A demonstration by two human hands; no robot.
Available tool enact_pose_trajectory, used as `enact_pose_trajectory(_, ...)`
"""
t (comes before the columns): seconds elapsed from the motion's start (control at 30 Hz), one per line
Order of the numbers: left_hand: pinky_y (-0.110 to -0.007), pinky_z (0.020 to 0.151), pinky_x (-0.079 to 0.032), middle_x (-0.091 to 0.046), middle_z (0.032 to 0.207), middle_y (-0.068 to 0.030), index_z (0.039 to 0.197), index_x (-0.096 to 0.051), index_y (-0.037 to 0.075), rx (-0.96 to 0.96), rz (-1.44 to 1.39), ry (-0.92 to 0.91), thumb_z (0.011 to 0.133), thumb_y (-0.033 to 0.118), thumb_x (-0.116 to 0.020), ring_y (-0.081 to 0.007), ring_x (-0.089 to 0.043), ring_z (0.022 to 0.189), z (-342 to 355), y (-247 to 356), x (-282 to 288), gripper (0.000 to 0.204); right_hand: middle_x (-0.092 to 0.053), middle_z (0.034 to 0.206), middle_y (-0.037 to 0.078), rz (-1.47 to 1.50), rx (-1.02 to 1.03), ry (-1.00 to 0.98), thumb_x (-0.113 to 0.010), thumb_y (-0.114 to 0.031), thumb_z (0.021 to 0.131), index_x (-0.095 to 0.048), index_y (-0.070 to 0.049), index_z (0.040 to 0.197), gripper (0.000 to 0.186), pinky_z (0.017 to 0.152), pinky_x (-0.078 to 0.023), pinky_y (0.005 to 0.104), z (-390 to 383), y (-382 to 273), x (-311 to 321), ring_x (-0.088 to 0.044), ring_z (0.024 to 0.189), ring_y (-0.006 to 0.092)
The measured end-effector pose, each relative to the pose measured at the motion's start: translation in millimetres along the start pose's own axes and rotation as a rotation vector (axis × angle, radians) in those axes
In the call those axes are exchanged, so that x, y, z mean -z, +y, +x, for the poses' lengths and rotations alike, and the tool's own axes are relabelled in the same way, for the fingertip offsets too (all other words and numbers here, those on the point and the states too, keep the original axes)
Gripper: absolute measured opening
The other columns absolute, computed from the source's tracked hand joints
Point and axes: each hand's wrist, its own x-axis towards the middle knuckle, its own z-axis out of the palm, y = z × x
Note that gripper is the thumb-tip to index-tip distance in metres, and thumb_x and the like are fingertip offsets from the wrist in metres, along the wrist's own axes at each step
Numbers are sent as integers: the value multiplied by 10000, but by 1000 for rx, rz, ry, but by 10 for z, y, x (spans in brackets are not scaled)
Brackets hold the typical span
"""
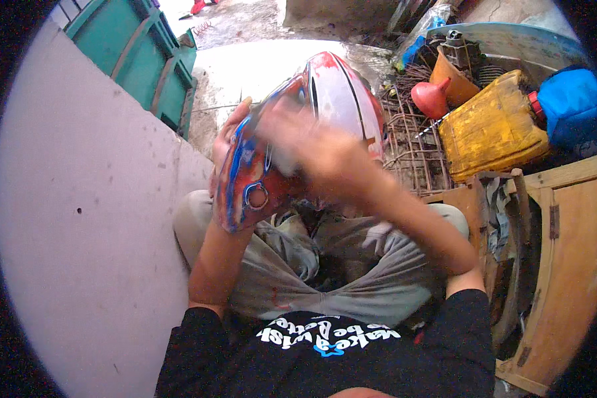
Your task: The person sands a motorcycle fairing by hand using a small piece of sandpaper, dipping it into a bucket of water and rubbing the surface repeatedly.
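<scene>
A helmet (341,99) with white, red and blue surfaces is in front of the seated person, above the grey trousers (338,298). The left hand (225,142) holds it from its left side, with the fingers partly open along the edge; the rest is hidden behind the helmet. The right hand (328,156) is over the helmet's middle, but it is blurred, so I cannot tell how closed it is, or whether it grips something. On the right side, a red funnel (428,99) is near a yellow jerrycan (494,126).
</scene>
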Motion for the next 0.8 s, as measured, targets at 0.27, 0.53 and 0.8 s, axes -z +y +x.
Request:
enact_pose_trajectory(0.27,-455,939,-519,-708,1068,-191,1247,-606,-4,24,40,27,1005,423,-396,-328,-685,983,-31,6,-49,534,-587,1357,197,6,124,-9,-587,-74,858,-538,-3,1357,506,1065,-463,438,-162,-370,-149,-558,1282,336)
enact_pose_trajectory(0.53,-397,889,-550,-715,1065,-156,1162,-643,6,-305,315,162,1031,340,-377,-250,-702,931,-391,-78,191,447,-580,1353,223,16,180,-18,-553,-99,876,-551,-1,1332,466,1074,-454,455,-192,-519,-316,-580,1253,331)
enact_pose_trajectory(0.8,-399,898,-563,-708,1074,-168,1240,-610,13,29,31,96,1028,279,-416,-260,-705,930,-245,-13,365,392,-552,1390,222,36,137,-89,-527,-34,863,-520,9,1369,508,1117,-401,461,-216,-570,-380,-534,1298,368)
